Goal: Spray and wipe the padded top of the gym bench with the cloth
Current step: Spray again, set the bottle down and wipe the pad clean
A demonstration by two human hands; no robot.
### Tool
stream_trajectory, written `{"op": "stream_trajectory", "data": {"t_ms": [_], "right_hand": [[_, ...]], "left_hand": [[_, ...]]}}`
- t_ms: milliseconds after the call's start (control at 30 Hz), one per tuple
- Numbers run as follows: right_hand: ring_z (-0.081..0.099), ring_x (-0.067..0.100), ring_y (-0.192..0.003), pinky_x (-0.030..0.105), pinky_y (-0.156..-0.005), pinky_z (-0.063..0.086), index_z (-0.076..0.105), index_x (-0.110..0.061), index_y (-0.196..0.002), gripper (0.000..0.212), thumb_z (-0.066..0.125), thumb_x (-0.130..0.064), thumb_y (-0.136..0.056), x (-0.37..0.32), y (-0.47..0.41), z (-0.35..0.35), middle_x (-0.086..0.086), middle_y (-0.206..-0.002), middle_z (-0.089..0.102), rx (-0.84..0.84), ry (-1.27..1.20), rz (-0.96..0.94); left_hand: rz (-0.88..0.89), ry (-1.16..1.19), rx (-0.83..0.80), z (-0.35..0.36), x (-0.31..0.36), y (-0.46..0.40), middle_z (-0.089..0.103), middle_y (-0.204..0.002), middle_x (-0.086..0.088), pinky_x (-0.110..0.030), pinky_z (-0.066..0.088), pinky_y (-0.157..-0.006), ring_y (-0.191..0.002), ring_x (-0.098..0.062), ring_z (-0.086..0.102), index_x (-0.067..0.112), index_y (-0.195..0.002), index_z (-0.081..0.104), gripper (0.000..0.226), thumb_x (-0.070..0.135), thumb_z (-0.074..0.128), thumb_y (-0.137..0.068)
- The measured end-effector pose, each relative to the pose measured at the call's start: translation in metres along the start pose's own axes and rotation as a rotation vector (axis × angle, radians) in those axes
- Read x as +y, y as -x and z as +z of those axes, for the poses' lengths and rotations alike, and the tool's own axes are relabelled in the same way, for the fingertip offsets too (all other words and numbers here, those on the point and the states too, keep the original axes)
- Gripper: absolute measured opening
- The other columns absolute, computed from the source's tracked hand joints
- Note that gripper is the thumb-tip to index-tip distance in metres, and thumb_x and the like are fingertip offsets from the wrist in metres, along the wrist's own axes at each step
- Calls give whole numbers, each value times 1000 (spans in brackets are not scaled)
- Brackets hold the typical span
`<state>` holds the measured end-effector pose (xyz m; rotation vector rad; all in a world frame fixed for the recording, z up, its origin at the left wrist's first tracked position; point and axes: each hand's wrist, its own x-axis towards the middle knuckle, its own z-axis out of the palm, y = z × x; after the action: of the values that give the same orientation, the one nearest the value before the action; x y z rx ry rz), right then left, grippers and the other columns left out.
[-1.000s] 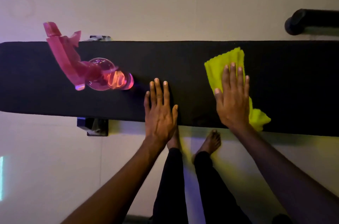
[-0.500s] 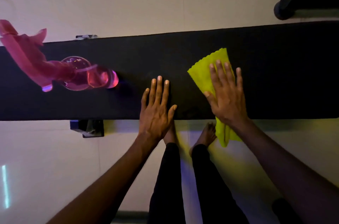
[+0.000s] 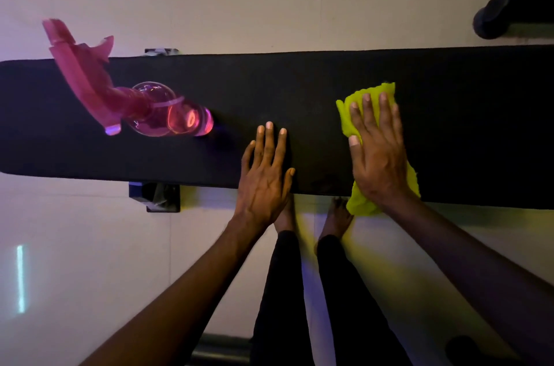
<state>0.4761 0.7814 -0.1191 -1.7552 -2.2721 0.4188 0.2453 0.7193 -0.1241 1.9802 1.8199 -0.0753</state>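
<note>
Both our hands flat on the black bench (image 3: 299, 86), cloth under the right!

Our right hand (image 3: 379, 155) presses the yellow-green cloth (image 3: 371, 92) onto the padding, fingers straight and spread, not clenched; the cloth's near end hangs over the bench's near edge. Our left hand (image 3: 265, 179) lies released, palm down on bare padding just beside it, holding nothing. Over to the left the pink spray bottle (image 3: 156, 110) stands on the bench, well apart from both hands. Our bare feet (image 3: 337, 215) show on the pale floor (image 3: 75, 245) below.
</note>
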Motion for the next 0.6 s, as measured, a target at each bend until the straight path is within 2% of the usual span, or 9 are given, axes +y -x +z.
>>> {"op": "stream_trajectory", "data": {"t_ms": [67,133,200,367,433,533,600], "right_hand": [[9,33,-164,51,-134,7,27,-7,-165,62,27,-34,-109,-24,-10,10,14,-175,19,-76,-60,-45],[3,32,-165,53,-134,8,15,-6,-167,71,24,-47,-109,-35,-13,22,16,-176,9,-173,67,-62],[0,32,-165,54,-133,7,7,-5,-167,80,21,-56,-107,-32,-10,26,17,-177,2,-202,161,-96],[3,29,-165,56,-132,14,8,-9,-168,76,15,-55,-107,11,-9,16,12,-177,5,-239,171,-274],[5,31,-165,56,-132,14,8,-8,-168,76,20,-52,-107,13,-7,15,14,-177,6,-231,227,-247],[4,37,-164,57,-132,10,6,-4,-167,80,26,-52,-106,-19,-17,28,20,-176,5,-184,279,-115],[5,39,-164,58,-132,9,7,-1,-166,80,26,-53,-107,-41,-37,39,22,-175,6,-168,250,-110]], "left_hand": [[-53,8,8,-3,-7,5,-5,-171,-13,-41,3,-129,-159,-26,-8,14,-164,5,70,46,24,-104],[-70,-9,-4,-4,-14,12,-5,-172,-12,-42,5,-130,-159,-25,-8,15,-164,4,69,45,24,-105],[-52,-11,-14,-5,-18,16,-6,-172,-10,-44,6,-130,-159,-25,-8,16,-164,3,69,46,21,-105],[-52,-9,-25,-4,-19,16,-8,-172,-10,-45,5,-130,-159,-24,-10,16,-164,-1,70,49,15,-104],[-64,-14,-24,-2,-18,17,-10,-172,-9,-45,5,-130,-159,-24,-10,17,-164,-2,70,49,17,-104],[-86,-16,-8,1,-14,16,-9,-172,-9,-45,5,-130,-159,-24,-10,17,-164,-1,71,46,28,-106],[-94,-38,16,4,-13,16,-6,-172,-9,-44,6,-129,-160,-25,-7,17,-164,3,71,44,33,-106]]}}
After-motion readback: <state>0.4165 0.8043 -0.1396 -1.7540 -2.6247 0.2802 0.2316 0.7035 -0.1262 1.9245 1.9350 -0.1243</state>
